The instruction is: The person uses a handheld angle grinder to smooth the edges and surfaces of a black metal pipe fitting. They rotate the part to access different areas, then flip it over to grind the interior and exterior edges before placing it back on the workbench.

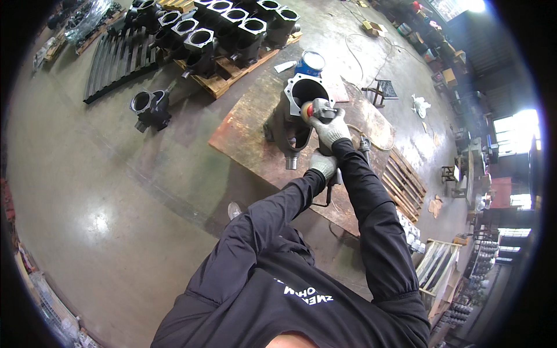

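A black metal casting (282, 124) with a wide round opening and a pale machined flange stands on the worktable (243, 136). Both my hands wear light knit gloves and are closed round an angle grinder (322, 108). My right hand (332, 129) grips it close behind its metal head. Nearer to me, my left hand (324, 163) is wrapped round the rear of its body, which the glove mostly hides. The grinder's reddish disc (306, 111) is at the near right edge of the flange; whether it touches the metal I cannot tell.
A blue can (311, 62) stands behind the casting. Beyond the table's left end, a wooden pallet (217, 86) carries several similar black castings. One more casting (149, 109) sits on the floor at left. A hose (380, 146) curves over the table's right side, near a slatted wooden pallet (404, 182).
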Action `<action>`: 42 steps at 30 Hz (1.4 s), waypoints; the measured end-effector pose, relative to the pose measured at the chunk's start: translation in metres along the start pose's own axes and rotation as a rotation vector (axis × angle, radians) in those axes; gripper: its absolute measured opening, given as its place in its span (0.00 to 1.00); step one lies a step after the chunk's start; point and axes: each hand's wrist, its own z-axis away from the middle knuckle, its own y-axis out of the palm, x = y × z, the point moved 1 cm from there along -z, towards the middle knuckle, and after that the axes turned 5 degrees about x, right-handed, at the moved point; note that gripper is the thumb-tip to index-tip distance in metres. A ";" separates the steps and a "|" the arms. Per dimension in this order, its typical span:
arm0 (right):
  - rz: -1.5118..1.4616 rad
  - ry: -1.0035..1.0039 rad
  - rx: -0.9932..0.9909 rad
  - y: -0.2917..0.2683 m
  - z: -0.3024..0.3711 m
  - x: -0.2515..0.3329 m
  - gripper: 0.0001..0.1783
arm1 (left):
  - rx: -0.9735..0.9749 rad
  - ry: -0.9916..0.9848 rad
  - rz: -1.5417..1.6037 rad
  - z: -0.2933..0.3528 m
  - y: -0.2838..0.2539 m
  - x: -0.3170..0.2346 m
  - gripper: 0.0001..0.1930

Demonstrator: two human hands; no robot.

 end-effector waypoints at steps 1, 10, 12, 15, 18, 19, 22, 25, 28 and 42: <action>-0.026 0.023 -0.017 -0.001 0.002 -0.002 0.56 | 0.019 -0.077 -0.002 -0.003 0.004 0.005 0.25; 0.066 -0.061 0.105 0.011 -0.017 0.024 0.57 | -0.069 0.196 0.336 -0.052 -0.017 0.033 0.24; 0.068 -0.088 0.102 0.007 -0.013 0.011 0.56 | -0.123 0.283 0.321 -0.040 -0.005 0.032 0.24; 0.065 -0.057 0.085 -0.006 -0.013 -0.016 0.57 | -0.129 0.227 0.309 -0.028 0.025 0.033 0.24; 0.057 -0.047 0.099 -0.033 -0.017 -0.045 0.57 | -0.083 0.139 0.169 -0.042 0.061 0.038 0.23; 0.070 -0.048 0.054 -0.037 -0.020 -0.049 0.56 | -0.033 0.067 0.196 -0.049 0.068 0.042 0.22; 0.143 -0.006 0.069 -0.039 -0.026 -0.058 0.57 | 0.007 0.132 0.382 -0.059 0.075 0.055 0.25; 0.168 -0.043 0.082 -0.041 -0.027 -0.062 0.56 | -0.015 0.226 0.522 -0.059 0.082 0.060 0.27; 0.129 -0.071 0.083 -0.049 -0.021 -0.063 0.53 | -0.037 0.210 0.510 -0.052 0.089 0.055 0.25; 0.102 -0.030 0.029 -0.058 -0.036 -0.082 0.59 | -0.001 0.130 0.344 -0.074 0.099 0.054 0.22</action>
